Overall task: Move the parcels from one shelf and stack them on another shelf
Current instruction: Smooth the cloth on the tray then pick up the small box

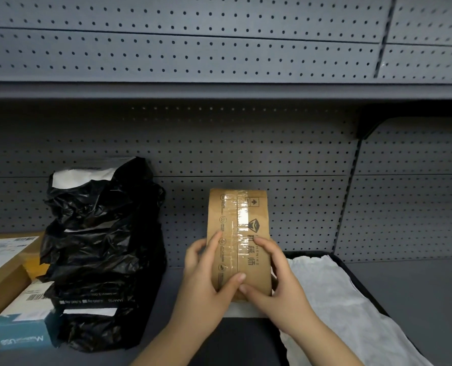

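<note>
Hands: I've got left hand (209,270) and right hand (275,276) clamped on brown parcel's (239,233) near end | long axis points away toward pegboard (298,159) | over shelf (417,286), black-bag stack (101,247) well left

Dim, soft, wide-angle edge bowing

A brown cardboard parcel sealed with clear tape (239,239) sits between the left hand (206,276) and the right hand (277,281), above the flat grey metal shelf (417,299). Left of it stands a stack of crumpled black plastic mailer bags (101,260). Further left lie a white-and-teal carton (24,323) in front and a tan cardboard box (3,265) behind it. A white padded mailer (333,294) lies right of the hands. The perforated grey back panel (246,154) rises behind everything.
</note>
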Tool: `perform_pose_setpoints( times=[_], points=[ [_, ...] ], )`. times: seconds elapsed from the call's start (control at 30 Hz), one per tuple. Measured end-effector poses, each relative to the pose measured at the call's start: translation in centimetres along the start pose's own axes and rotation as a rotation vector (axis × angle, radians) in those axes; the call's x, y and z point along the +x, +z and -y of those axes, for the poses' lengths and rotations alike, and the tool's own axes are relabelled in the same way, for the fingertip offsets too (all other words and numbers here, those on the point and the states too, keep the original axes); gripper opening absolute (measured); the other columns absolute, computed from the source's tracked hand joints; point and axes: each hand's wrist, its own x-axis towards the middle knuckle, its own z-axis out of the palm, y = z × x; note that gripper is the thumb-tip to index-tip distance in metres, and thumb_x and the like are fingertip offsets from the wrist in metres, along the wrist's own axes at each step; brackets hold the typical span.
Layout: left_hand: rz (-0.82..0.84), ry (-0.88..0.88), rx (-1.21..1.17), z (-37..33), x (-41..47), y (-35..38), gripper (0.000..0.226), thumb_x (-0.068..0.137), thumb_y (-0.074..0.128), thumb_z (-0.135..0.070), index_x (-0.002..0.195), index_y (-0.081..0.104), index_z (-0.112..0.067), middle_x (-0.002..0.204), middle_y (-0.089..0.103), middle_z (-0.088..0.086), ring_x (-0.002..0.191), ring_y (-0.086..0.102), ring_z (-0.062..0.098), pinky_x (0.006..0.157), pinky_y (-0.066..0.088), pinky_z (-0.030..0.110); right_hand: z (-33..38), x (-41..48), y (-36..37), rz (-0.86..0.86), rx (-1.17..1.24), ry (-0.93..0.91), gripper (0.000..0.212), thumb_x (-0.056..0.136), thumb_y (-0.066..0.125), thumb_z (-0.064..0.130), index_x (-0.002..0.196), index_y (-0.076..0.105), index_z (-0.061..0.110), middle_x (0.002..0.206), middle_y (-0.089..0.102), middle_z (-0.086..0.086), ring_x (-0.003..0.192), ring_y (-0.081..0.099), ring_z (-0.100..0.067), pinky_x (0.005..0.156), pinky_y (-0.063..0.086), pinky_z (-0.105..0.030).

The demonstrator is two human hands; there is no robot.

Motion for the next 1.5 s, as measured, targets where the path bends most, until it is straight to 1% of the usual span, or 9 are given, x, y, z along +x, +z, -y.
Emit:
perform_pose_setpoints(
  times=[0.2, 0.4, 0.47, 0.6, 0.8, 0.97, 1.03, 1.23, 1.5],
  points=[
    [0.004, 0.028, -0.061, -0.2, -0.1, 0.9, 0.094, 0.077, 0.078, -0.04, 0.138, 0.011, -0.065, 0.134, 0.028, -0.024, 0.124, 0.03, -0.019, 0.094, 0.029, 0.0, 1.5, -0.8, -1.5, 0.012, -0.155, -0.086, 0.084, 0.076, 0.08, 0.012, 0.133, 0.039, 0.058, 0.162, 0.012, 0.015, 0.146, 0.007, 0.012, 0.119, 0.031, -0.027],
    [0.002, 0.028, -0.249, 0.6, -1.0, 2.6, 0.094, 0.072, 0.075, -0.053, 0.145, 0.014, -0.061, 0.145, 0.024, -0.028, 0.138, 0.033, 0.0, 0.107, 0.044, 0.044, 1.5, -1.9, -2.4, 0.069, -0.326, -0.187, 0.078, 0.084, 0.073, 0.013, 0.138, 0.036, 0.056, 0.161, -0.009, 0.028, 0.152, 0.001, -0.005, 0.117, 0.033, -0.047],
    [-0.02, 0.071, -0.209, 0.6, -1.1, 3.1, 0.094, 0.073, 0.075, -0.052, 0.145, 0.016, -0.06, 0.148, 0.019, -0.028, 0.14, 0.029, -0.002, 0.108, 0.043, 0.042, 1.0, -2.3, -2.7, 0.047, -0.308, -0.239, 0.077, 0.084, 0.073, 0.011, 0.139, 0.038, 0.052, 0.164, -0.006, 0.021, 0.153, 0.003, -0.008, 0.117, 0.035, -0.045],
    [0.01, 0.229, 0.012, -0.4, -1.5, 3.8, 0.093, 0.077, 0.077, -0.041, 0.135, 0.011, -0.073, 0.143, -0.004, -0.045, 0.131, 0.012, -0.026, 0.095, 0.03, 0.0, -1.3, -3.2, -3.7, -0.038, -0.16, -0.259, 0.078, 0.08, 0.077, 0.002, 0.137, 0.046, 0.044, 0.165, 0.01, 0.008, 0.151, 0.02, -0.014, 0.113, 0.041, -0.033],
    [-0.014, 0.459, 0.311, -1.6, -1.1, 5.5, 0.071, 0.087, 0.057, -0.045, 0.15, 0.023, -0.045, 0.156, 0.019, 0.009, 0.134, 0.035, 0.024, 0.096, 0.044, 0.035, -4.6, -3.8, -5.3, -0.124, 0.096, -0.216, 0.076, 0.076, 0.072, -0.014, 0.132, 0.051, 0.034, 0.15, 0.04, -0.003, 0.137, 0.045, -0.032, 0.096, 0.055, -0.048],
    [-0.08, 0.526, 0.303, -1.6, -1.2, 7.4, 0.072, 0.087, 0.059, -0.046, 0.148, 0.021, -0.051, 0.15, 0.028, 0.012, 0.127, 0.048, 0.03, 0.096, 0.046, 0.039, -5.4, -4.7, -6.9, -0.202, -0.101, -0.335, 0.074, 0.078, 0.071, -0.012, 0.131, 0.053, 0.036, 0.155, 0.037, -0.004, 0.141, 0.042, -0.029, 0.1, 0.052, -0.05],
    [-0.118, 0.532, 0.237, -1.4, -1.6, 8.3, 0.067, 0.086, 0.06, -0.046, 0.143, 0.026, -0.056, 0.15, 0.025, 0.005, 0.117, 0.06, 0.034, 0.088, 0.056, 0.038, -5.2, -5.0, -7.8, -0.259, -0.298, -0.43, 0.079, 0.075, 0.076, -0.007, 0.133, 0.05, 0.041, 0.156, 0.037, -0.001, 0.142, 0.041, -0.02, 0.106, 0.048, -0.034],
    [-0.168, 0.489, 0.043, -1.8, -1.2, 10.7, 0.052, 0.085, 0.06, -0.05, 0.133, 0.038, -0.052, 0.153, 0.013, -0.014, 0.109, 0.063, 0.015, 0.098, 0.041, 0.007, -4.8, -4.9, -10.4, -0.193, -0.545, -0.494, 0.081, 0.078, 0.073, 0.0, 0.141, 0.043, 0.042, 0.158, 0.033, -0.009, 0.143, 0.04, -0.018, 0.107, 0.039, -0.016],
    [0.037, 0.259, 0.116, -3.1, 0.0, 12.2, 0.073, 0.076, 0.065, -0.06, 0.132, 0.019, -0.073, 0.144, -0.004, -0.041, 0.127, 0.009, -0.026, 0.098, 0.023, 0.005, -4.6, -4.0, -13.3, -0.109, -0.257, -0.168, 0.079, 0.078, 0.075, -0.005, 0.132, 0.053, 0.049, 0.159, 0.028, 0.023, 0.144, 0.03, 0.002, 0.112, 0.035, -0.016]
  ],
)
